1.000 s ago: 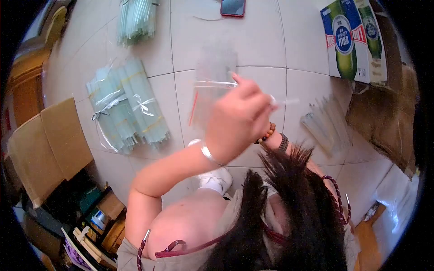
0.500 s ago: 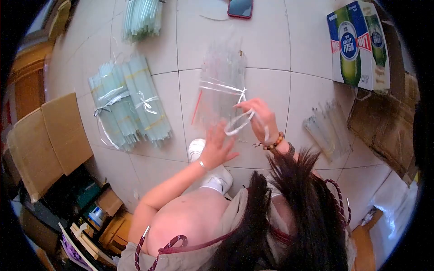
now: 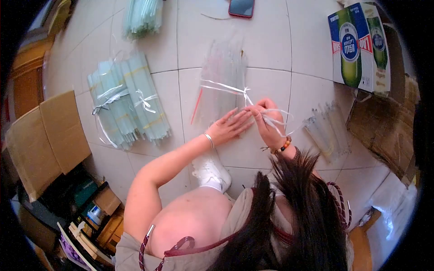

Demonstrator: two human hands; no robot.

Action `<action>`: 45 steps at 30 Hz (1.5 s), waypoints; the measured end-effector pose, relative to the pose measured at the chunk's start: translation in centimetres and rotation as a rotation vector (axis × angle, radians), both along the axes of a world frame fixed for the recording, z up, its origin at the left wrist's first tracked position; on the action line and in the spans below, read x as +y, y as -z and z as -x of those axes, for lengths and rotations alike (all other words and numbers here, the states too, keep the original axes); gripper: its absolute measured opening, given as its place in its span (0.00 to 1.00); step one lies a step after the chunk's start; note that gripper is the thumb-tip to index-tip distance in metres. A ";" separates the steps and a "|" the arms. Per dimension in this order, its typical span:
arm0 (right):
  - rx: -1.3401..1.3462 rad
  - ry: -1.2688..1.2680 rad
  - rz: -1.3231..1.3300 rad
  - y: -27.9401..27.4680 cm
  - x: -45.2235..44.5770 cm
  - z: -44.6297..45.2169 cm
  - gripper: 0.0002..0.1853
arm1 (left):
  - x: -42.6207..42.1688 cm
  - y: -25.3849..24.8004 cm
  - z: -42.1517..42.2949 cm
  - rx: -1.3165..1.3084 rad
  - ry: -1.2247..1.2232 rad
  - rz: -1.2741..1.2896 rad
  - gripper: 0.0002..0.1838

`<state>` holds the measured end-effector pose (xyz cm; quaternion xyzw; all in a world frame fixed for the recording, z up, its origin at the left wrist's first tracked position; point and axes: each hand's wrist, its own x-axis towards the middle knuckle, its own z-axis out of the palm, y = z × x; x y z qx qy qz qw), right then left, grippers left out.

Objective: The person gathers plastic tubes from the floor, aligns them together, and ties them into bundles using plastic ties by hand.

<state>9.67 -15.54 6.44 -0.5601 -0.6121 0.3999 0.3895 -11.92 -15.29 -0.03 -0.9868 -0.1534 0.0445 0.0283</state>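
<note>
A bundle of clear plastic tubes [image 3: 221,77] lies on the tiled floor, with a white string [image 3: 226,86] around its middle, knotted at its right side. My right hand [image 3: 270,124] is closed on the loose string just below the knot, and loops of string hang to its right. My left hand [image 3: 230,127] is spread at the lower end of the bundle, its fingertips close to the string by my right hand. A red strip [image 3: 196,106] shows at the bundle's left edge.
Tied bundles of greenish tubes [image 3: 129,99] lie at the left, with another bundle [image 3: 143,17] above them. Loose tubes [image 3: 326,131] are at the right, below a beer carton [image 3: 359,47]. A phone [image 3: 241,7] lies at the top. A cardboard box [image 3: 47,140] stands far left.
My left hand has come down from over the string, then moved up and right to the knot's side. My right hand has closed near the knot, drawing in the string's loose loop.
</note>
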 end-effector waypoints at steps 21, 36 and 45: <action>0.680 0.187 0.577 -5.5 3.4 -0.9 0.27 | -0.6 -1.6 0.8 -0.403 -0.567 0.151 0.61; 0.675 0.222 0.560 -6.1 1.9 -0.2 0.24 | 4.4 -2.3 -4.6 -0.209 -1.283 0.384 0.68; 0.720 0.185 0.599 -6.7 2.0 -0.3 0.25 | 3.9 -3.6 -3.2 -0.300 -1.343 0.354 0.67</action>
